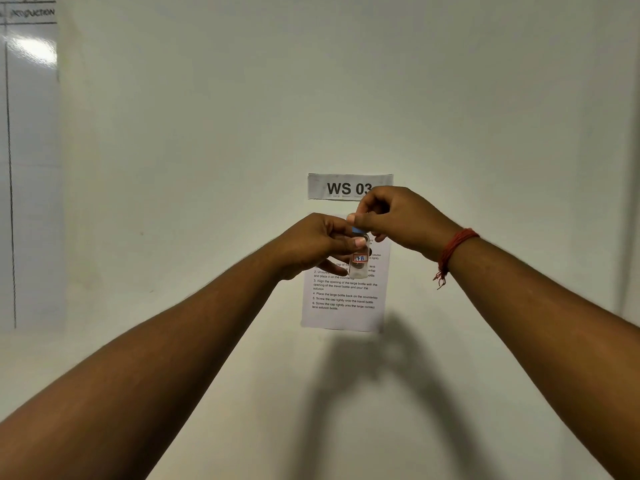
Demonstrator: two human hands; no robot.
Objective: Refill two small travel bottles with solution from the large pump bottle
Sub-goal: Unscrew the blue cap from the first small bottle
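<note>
Head camera: both arms are stretched out in front of a pale wall. The left hand wraps its fingers around a small clear travel bottle, held upright in mid-air and bearing a small red-bordered label reading "7B". The right hand, with a red thread bracelet at the wrist, pinches the bottle's blue cap from above between thumb and fingertips. Behind the hands, a "WS 03" sign is fixed to the wall above a printed instruction sheet. A whiteboard hangs at far left.
</note>
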